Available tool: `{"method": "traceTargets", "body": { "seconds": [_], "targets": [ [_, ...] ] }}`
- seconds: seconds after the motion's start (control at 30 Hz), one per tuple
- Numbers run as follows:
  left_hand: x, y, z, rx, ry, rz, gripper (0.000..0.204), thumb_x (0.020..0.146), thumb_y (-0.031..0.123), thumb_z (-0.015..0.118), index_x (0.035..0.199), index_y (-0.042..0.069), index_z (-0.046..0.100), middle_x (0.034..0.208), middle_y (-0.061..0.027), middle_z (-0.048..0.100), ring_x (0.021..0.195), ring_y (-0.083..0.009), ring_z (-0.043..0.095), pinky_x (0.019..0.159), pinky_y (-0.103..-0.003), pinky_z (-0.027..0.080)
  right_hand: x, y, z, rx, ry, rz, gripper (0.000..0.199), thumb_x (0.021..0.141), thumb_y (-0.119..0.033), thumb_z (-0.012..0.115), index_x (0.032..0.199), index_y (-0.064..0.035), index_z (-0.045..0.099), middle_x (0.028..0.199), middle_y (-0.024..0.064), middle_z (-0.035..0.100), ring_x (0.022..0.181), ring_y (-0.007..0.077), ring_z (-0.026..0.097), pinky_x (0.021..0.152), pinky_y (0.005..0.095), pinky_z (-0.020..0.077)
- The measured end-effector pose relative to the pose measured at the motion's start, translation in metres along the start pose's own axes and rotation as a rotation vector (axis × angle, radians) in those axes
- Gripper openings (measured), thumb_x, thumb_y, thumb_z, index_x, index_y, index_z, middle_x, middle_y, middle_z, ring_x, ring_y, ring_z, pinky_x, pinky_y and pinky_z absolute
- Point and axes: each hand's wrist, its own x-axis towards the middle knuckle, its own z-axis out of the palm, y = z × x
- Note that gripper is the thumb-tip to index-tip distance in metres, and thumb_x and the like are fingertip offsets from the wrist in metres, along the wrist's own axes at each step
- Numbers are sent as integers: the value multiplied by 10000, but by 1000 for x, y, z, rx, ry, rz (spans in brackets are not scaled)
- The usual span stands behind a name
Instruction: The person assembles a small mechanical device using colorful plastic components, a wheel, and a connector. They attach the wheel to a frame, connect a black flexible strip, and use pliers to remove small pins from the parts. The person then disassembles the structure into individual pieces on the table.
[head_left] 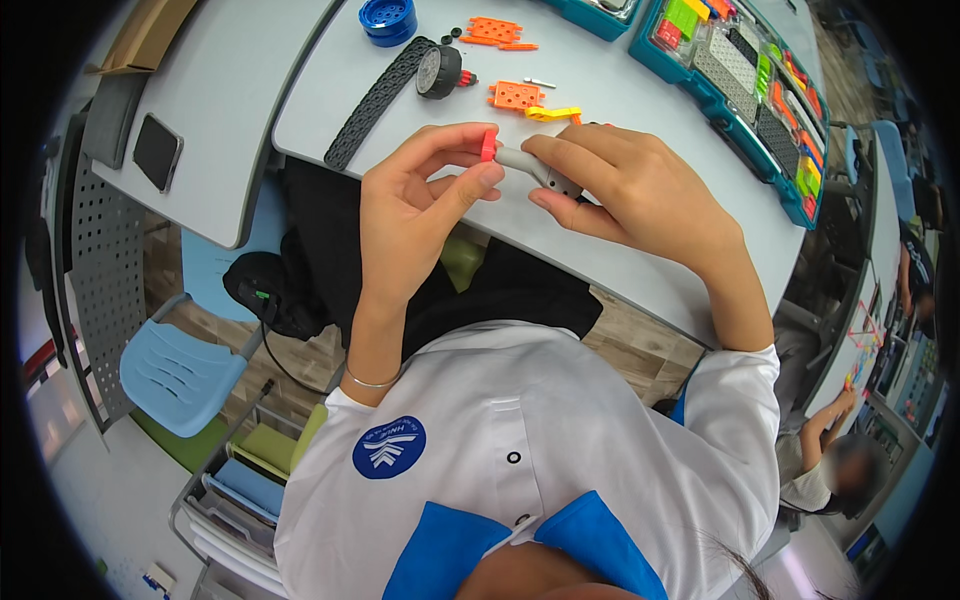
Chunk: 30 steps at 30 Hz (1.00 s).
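Red piece (pixel 488 146) and grey tool (pixel 517 160), both held.
By the left hand (pixel 412 195), the red piece is pinched between thumb and fingers; by the right hand (pixel 645 190), the grey tool is gripped, its end at the piece, contact not clear. A yellow crank (pixel 550 113) is seen just beyond the right hand's fingers, a black wheel (pixel 438 72) beyond the left hand.
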Motion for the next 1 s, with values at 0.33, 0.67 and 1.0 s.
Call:
{"method": "traceTargets", "body": {
  "seconds": [0.33, 0.67, 1.0],
  "targets": [
    [-3, -6, 14, -61, 87, -20, 298, 973, 119, 627, 1192, -82, 608, 982, -118, 660, 862, -154, 655, 707, -295, 596, 6, 1, 20, -328, 142, -23, 315, 905, -235, 648, 1143, -46, 565, 954, 61, 601, 861, 232, 607, 746, 370, 477],
    [-3, 5, 3, 156, 30, 30, 264, 918, 33, 672, 1155, -75, 634, 999, -123, 658, 851, -160, 656, 694, -287, 589, -2, 3, 26, -160, -4, -42, 434, 886, -322, 663, 1157, -1, 553, 872, 95, 580, 801, 251, 641, 612, 373, 529],
    [-2, 7, 2, -37, 55, -38, 332, 946, 136, 664, 1193, -81, 620, 1007, -132, 659, 876, -199, 685, 684, -291, 591, 7, 3, 9, -268, 180, 8, 491, 722, -160, 790, 1151, -13, 602, 893, 71, 617, 830, 242, 627, 699, 353, 536]
  ]
}}
